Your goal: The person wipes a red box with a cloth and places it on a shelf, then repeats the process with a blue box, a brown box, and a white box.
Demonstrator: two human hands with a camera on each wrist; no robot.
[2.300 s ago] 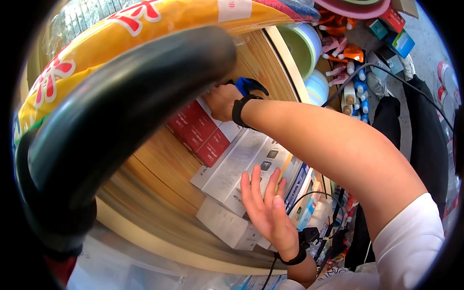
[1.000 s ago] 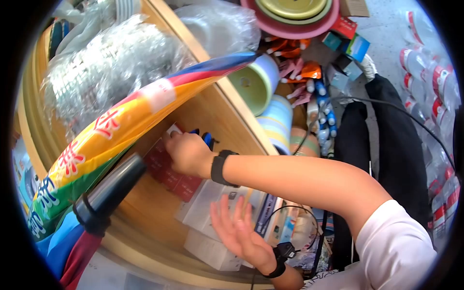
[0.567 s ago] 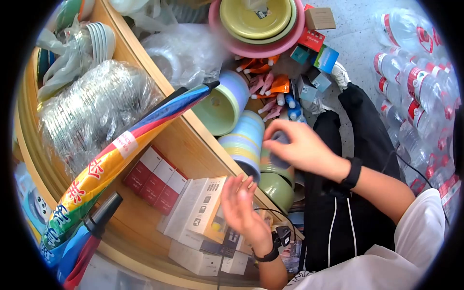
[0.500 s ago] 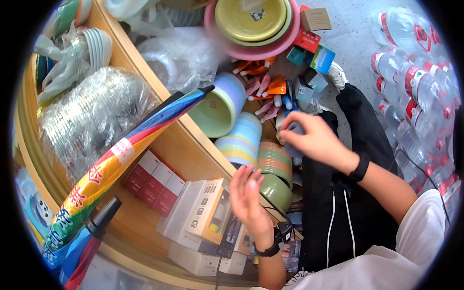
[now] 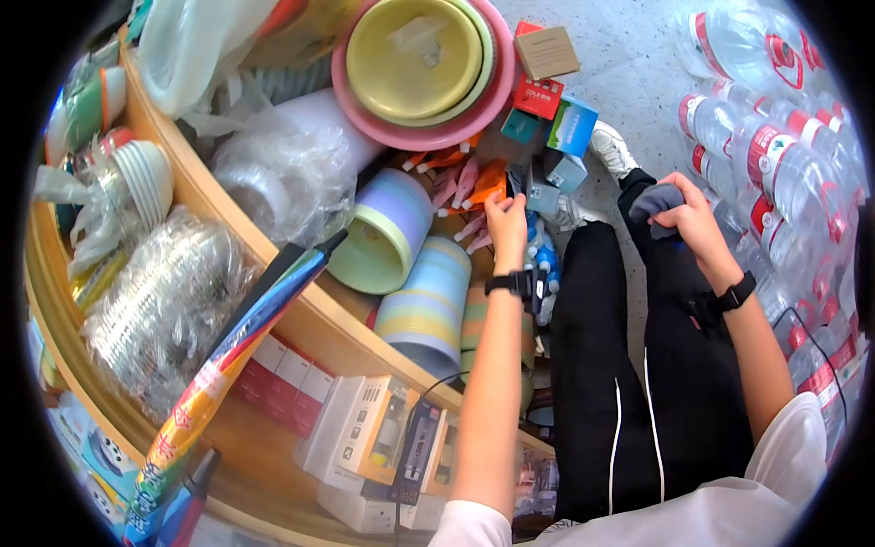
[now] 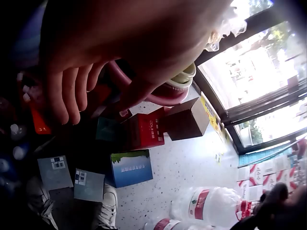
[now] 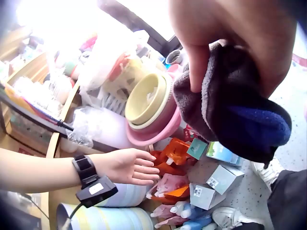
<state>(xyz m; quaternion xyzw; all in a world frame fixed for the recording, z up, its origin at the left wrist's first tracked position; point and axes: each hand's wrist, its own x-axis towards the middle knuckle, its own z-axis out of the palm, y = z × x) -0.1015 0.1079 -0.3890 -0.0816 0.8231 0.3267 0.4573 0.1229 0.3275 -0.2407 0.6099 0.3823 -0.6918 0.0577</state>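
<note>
In the head view my right hand (image 5: pixel 694 223) pinches a bunched grey cloth (image 5: pixel 654 202) over the dark trousers. The right wrist view shows this cloth (image 7: pixel 230 100) as dark grey with a blue patch, gripped between thumb and fingers. My left hand (image 5: pixel 507 223) is above the orange and pink pouches (image 5: pixel 468 180), beside small boxes. Its fingers look extended and hold nothing in the right wrist view, where the left hand (image 7: pixel 127 166) is seen from the side. From the left wrist camera, the fingers of the left hand (image 6: pixel 115 52) hang down near an orange pouch (image 6: pixel 40 120).
A wooden shelf (image 5: pixel 342 324) holds red-and-white boxes (image 5: pixel 284 387), white boxes and wrapped stacks. Nested basins (image 5: pixel 415 64) and pastel tubs (image 5: pixel 424 305) stand beside it. Small cartons (image 5: pixel 547 52) lie on the floor, and wrapped water bottles (image 5: pixel 775 164) line the right side.
My right hand has come out of the shelf and moved right, with the grey cloth in its grip. The left hand has gone from beside the white boxes to above the pouches. The head view has shifted.
</note>
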